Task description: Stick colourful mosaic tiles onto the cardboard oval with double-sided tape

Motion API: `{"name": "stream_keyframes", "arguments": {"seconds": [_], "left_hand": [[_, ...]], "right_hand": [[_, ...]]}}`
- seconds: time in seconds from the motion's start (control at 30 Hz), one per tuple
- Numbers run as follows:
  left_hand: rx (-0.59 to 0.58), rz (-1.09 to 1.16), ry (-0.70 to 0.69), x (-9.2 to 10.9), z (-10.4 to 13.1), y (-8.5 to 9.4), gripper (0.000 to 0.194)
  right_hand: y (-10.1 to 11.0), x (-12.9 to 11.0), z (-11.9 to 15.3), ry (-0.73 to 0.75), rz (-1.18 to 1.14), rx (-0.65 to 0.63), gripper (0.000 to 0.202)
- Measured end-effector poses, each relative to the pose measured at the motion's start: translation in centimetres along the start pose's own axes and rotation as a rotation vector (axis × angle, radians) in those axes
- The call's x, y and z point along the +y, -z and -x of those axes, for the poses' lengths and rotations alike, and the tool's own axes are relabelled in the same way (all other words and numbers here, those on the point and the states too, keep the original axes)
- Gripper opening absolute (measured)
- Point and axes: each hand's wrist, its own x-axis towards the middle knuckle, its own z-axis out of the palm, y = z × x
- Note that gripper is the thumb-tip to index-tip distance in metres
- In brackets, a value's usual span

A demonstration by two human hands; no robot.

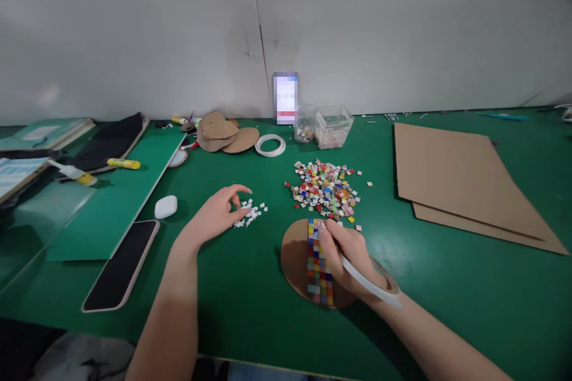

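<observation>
My left hand (220, 212) hovers at a small heap of white scraps (252, 214), its thumb and index finger apart and nothing visible between them. My right hand (349, 253) is closed round a roll of tape (373, 286), whose pale ring sticks out below the palm. Its fingertips rest at the top of several rows of coloured mosaic tiles (316, 268). These tiles form a band down the middle of a round cardboard piece (294, 256), partly covered by my right hand. Just beyond lies a loose pile of mixed mosaic tiles (324, 187).
Behind the pile stand a clear box (333, 128), a clear cup (305, 125) and an upright phone (285, 98). A white tape roll (270, 146) lies near cardboard discs (243, 140). Cardboard sheets (451, 172) are right; a dark phone (123, 268) and white case (166, 207) are left.
</observation>
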Motion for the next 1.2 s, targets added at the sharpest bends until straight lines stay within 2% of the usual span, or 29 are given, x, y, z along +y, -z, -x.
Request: {"name": "stream_keyframes", "arguments": {"seconds": [0.17, 0.37, 0.63, 0.77, 0.9, 1.03, 1.2], "left_hand": [[-0.053, 0.083, 0.1, -0.14, -0.02, 0.04, 0.032], [-0.03, 0.043, 0.041, -0.12, -0.06, 0.1, 0.033], [-0.003, 0.062, 0.06, 0.2, 0.1, 0.15, 0.033], [-0.044, 0.09, 0.024, 0.2, 0.06, 0.11, 0.036], [-0.065, 0.077, 0.045, 0.07, 0.05, -0.06, 0.034], [-0.043, 0.046, 0.073, 0.04, 0.07, -0.03, 0.035], [0.019, 0.03, 0.024, 0.02, -0.05, 0.13, 0.034]], "right_hand": [[0.05, 0.01, -0.01, 0.006, 0.012, -0.009, 0.028], [0.12, -0.01, 0.02, -0.004, 0.022, -0.027, 0.027], [0.05, 0.04, -0.01, 0.011, 0.015, -0.023, 0.027], [0.07, 0.05, 0.01, 0.008, 0.014, -0.028, 0.027], [0.04, 0.05, -0.04, 0.009, 0.024, -0.032, 0.027], [0.09, -0.05, -0.11, 0.01, 0.026, -0.035, 0.026], [0.17, -0.11, -0.1, 0.02, 0.04, -0.034, 0.026]]}}
